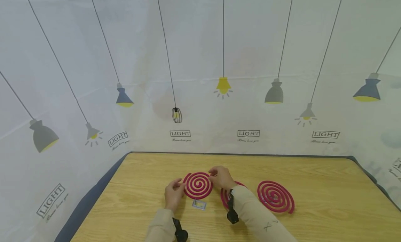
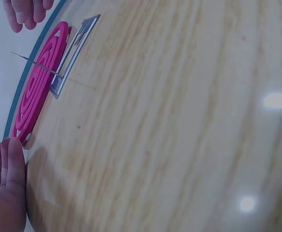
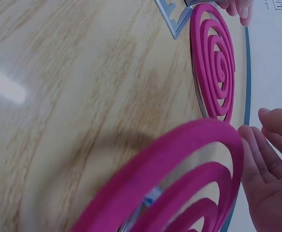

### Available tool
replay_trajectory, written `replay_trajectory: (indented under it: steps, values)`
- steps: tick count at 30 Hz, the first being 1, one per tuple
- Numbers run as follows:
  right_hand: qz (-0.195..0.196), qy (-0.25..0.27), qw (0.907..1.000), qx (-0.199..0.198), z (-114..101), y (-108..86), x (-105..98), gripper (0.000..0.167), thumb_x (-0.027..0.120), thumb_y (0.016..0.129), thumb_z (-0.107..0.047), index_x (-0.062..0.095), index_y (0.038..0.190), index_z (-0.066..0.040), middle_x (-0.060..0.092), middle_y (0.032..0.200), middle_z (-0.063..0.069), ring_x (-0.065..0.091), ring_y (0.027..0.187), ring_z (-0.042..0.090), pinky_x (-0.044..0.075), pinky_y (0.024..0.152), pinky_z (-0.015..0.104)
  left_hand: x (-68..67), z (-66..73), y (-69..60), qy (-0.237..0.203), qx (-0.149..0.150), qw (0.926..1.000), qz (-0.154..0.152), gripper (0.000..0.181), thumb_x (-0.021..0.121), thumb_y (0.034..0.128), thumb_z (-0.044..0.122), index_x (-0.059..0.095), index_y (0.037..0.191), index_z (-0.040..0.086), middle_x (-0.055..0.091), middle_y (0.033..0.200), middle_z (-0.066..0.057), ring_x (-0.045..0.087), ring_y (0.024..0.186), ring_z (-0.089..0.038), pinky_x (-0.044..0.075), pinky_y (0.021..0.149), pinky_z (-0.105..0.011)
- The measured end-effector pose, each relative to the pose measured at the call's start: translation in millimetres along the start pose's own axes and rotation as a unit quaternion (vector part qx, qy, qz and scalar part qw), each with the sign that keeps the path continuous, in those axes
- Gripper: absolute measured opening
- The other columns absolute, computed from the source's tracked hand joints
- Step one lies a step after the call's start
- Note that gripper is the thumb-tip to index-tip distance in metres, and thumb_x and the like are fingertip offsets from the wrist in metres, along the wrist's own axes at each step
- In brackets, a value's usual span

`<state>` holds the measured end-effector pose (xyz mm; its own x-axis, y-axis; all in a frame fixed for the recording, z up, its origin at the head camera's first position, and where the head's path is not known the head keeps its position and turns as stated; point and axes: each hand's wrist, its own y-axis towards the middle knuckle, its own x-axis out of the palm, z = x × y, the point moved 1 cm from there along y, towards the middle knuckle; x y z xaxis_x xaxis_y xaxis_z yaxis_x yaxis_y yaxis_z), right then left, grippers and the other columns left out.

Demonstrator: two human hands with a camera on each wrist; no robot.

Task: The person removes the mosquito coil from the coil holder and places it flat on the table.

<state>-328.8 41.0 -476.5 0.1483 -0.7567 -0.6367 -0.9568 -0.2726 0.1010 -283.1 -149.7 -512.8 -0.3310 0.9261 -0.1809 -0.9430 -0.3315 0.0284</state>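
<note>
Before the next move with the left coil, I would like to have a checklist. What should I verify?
1. Left coil between left hand and right hand: ok.
2. Firm grip on it: not ok; neither hand's fingers are curled round it.
3. Spike of the front stand standing up: ok.
4. Right forearm clear of the middle coil: cannot tell; it overlaps in the head view.
5. Right coil away from both hands: ok.

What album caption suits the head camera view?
Left hand and right hand flank a pink spiral on a wooden table.
</note>
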Motion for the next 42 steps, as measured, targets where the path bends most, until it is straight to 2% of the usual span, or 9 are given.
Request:
replay_trajectory:
  steps: [10,17,22,26,30,37,42]
  values:
    - [0.021,0.026,0.999,-0.028,0,-6.0,-10,0.019,0.059,0.082,-0.003,0.06,0.099,0.005,0.061,0.088,0.01,0.058,0.082,0.024,0.05,0.067,0.03,-3.8,3.5,1.0,-0.01,0.003,0.9997,-0.021,0.033,0.058,0.0829,0.004,0.053,0.113,-0.008,0.057,0.091,-0.018,0.058,0.07,-0.02,0.049,0.052,-0.022]
    - [0.03,0.027,0.9983,-0.041,3,-12.3,-21,0.019,0.06,0.081,-0.002,0.06,0.098,0.005,0.062,0.087,0.01,0.058,0.081,0.023,0.05,0.067,0.031,-1.5,12.8,-3.1,-0.019,0.022,0.998,-0.056,0.033,0.056,0.0847,0.005,0.052,0.115,-0.007,0.055,0.095,-0.018,0.058,0.078,-0.028,0.053,0.061,-0.031]
    - [0.023,0.029,0.9989,-0.031,7,-15.8,-27,0.018,0.06,0.081,-0.004,0.061,0.098,0.003,0.062,0.086,0.007,0.058,0.08,0.021,0.05,0.068,0.029,3.2,21.3,-6.5,-0.01,0.026,0.997,-0.072,0.033,0.057,0.0845,0.008,0.053,0.115,-0.004,0.055,0.094,-0.014,0.057,0.078,-0.023,0.052,0.064,-0.032]
    - [0.018,0.042,0.9981,-0.042,9,-20.3,-33,0.018,0.06,0.082,-0.004,0.061,0.098,0.004,0.063,0.087,0.008,0.059,0.08,0.022,0.05,0.068,0.029,8.0,27.9,-8.3,-0.013,0.032,0.9961,-0.081,0.032,0.057,0.0842,0.007,0.055,0.114,-0.004,0.056,0.093,-0.012,0.056,0.076,-0.019,0.052,0.065,-0.034]
    - [0.011,0.054,0.9973,-0.048,13,-25.5,-40,0.019,0.059,0.083,-0.006,0.06,0.1,0.003,0.063,0.088,0.008,0.059,0.08,0.021,0.05,0.067,0.027,12.7,35.6,-11.9,-0.021,0.041,0.9945,-0.094,0.032,0.056,0.0842,0.006,0.053,0.114,-0.006,0.057,0.095,-0.014,0.057,0.078,-0.02,0.052,0.067,-0.038]
    - [0.009,0.073,0.997,-0.027,17,-36.7,-54,0.02,0.058,0.084,-0.007,0.06,0.101,0.003,0.062,0.091,0.01,0.058,0.084,0.022,0.05,0.07,0.03,24.3,44.8,-20.6,-0.023,0.041,0.9902,-0.132,0.034,0.056,0.0856,0.009,0.052,0.117,-0.003,0.056,0.1,-0.015,0.056,0.088,-0.031,0.051,0.071,-0.039]
    - [0.018,0.094,0.9954,-0.004,23,-43.4,-65,0.02,0.058,0.084,-0.007,0.06,0.102,0.003,0.062,0.094,0.011,0.058,0.087,0.023,0.049,0.074,0.032,32.9,48.7,-27.8,-0.031,0.061,0.9878,-0.14,0.033,0.058,0.0836,0.009,0.054,0.114,-0.003,0.058,0.098,-0.013,0.056,0.086,-0.022,0.051,0.072,-0.037]
